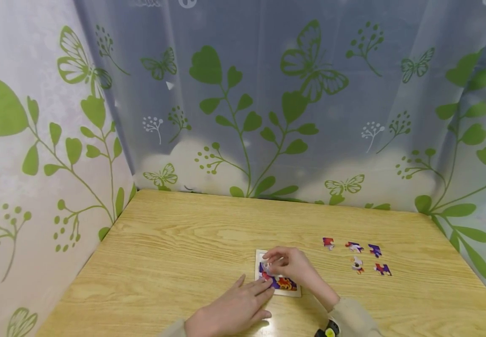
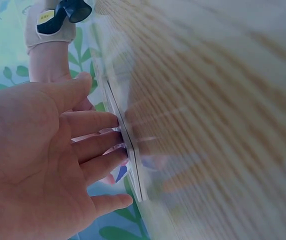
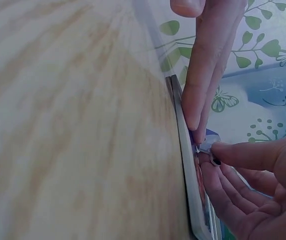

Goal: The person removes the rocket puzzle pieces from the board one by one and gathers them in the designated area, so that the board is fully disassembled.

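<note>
Pinching puzzle piece [image 1: 266, 266] in right fingers [image 3: 243, 155] over tray [image 1: 291, 293]; resting straight left fingers [image 2: 95, 123] on tray's near-left corner, probably steadying it against desk [image 1: 163, 243].

1. Here's the right hand [image 3: 278, 187] at lower right, thumb and fingertips pinching a small pale piece [image 3: 208, 144] with a dark spot on it.
2. Down from the top comes the left hand [image 3: 210, 65], long fingers straight, tips at the board right beside that pinch!
3. The board [image 3: 186, 155] shows nearly edge-on, a pale slim strip lying on the counter [image 3: 73, 120], whose blurred wood grain fills the left.
4. And behind, a curtain [image 3: 258, 110] of green leaves and butterflies.
</note>
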The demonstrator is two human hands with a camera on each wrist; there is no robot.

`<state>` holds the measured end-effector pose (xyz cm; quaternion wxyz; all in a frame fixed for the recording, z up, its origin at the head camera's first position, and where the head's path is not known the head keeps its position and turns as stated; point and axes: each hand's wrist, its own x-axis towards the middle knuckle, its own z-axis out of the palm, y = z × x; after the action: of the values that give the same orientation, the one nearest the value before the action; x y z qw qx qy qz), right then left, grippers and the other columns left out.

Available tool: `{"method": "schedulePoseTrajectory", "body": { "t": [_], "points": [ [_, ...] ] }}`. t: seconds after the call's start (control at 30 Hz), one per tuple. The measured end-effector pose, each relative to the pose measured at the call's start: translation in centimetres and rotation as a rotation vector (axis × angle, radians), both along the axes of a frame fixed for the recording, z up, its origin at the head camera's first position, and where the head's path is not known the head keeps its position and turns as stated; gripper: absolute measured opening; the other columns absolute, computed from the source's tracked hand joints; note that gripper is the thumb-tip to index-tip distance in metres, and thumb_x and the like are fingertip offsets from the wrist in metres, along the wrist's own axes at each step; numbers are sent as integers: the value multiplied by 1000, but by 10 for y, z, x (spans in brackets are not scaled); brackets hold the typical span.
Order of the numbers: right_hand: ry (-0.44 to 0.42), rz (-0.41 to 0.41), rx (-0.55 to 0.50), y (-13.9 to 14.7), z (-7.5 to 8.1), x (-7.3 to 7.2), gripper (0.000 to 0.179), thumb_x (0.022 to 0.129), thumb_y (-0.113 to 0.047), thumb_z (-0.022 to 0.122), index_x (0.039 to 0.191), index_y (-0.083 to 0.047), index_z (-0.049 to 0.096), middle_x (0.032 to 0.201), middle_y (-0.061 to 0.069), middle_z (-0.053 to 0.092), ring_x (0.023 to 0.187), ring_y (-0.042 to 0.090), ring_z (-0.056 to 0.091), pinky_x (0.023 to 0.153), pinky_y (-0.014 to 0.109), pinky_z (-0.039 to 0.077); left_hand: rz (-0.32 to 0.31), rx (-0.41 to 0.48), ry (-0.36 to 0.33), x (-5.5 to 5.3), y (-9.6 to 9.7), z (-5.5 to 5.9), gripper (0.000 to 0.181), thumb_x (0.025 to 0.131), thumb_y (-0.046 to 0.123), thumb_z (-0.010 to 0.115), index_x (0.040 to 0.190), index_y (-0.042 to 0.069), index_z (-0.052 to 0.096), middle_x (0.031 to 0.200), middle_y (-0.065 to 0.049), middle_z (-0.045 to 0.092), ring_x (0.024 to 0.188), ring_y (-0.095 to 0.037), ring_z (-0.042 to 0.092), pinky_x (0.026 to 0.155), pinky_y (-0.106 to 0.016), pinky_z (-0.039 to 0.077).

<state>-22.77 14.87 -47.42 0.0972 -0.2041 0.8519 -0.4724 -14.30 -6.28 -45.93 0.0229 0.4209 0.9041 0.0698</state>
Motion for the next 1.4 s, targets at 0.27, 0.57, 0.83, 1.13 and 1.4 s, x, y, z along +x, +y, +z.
{"method": "schedulePoseTrajectory", "body": {
  "t": [0.27, 0.57, 0.83, 1.13, 1.4],
  "points": [
    [-15, -34, -1, 3, 2, -1, 17, 90, -7, 75, 107, -4, 75, 99, 11, 74, 79, 16, 70, 64, 25, 58, 6, 3, -1, 0, 1, -2, 54, 107, 44, 46, 149, 11, 51, 158, -4, 43, 147, -18, 39, 110, -58, 43],
    [-41, -131, -64, 11, 10, -3, 19, 94, -10, 72, 111, -1, 75, 104, 14, 75, 79, 18, 71, 69, 27, 61, 16, 8, -19, 0, 2, -2, 55, 106, 44, 47, 150, 11, 51, 158, -4, 43, 146, -19, 39, 112, -58, 40],
    [-37, -133, -90, 20, 13, -2, 22, 94, -10, 72, 113, 1, 74, 108, 18, 73, 81, 23, 72, 72, 32, 62, 18, 7, -21, -1, 2, -2, 55, 106, 45, 47, 150, 11, 51, 157, -4, 44, 146, -19, 40, 111, -58, 41],
    [-32, -185, -69, 39, 13, -1, 20, 94, -8, 71, 111, 1, 75, 112, 19, 72, 81, 18, 71, 71, 28, 61, 14, 16, -30, 0, 2, -2, 54, 107, 43, 47, 150, 10, 50, 157, -5, 43, 146, -20, 41, 112, -59, 40],
    [-41, -216, -79, 68, 14, -1, 22, 96, -10, 70, 114, 3, 73, 113, 21, 72, 83, 19, 73, 73, 31, 62, 8, 32, -47, -1, 1, -2, 54, 107, 41, 47, 150, 9, 49, 158, -7, 43, 145, -22, 41, 112, -60, 39]
  ]
}}
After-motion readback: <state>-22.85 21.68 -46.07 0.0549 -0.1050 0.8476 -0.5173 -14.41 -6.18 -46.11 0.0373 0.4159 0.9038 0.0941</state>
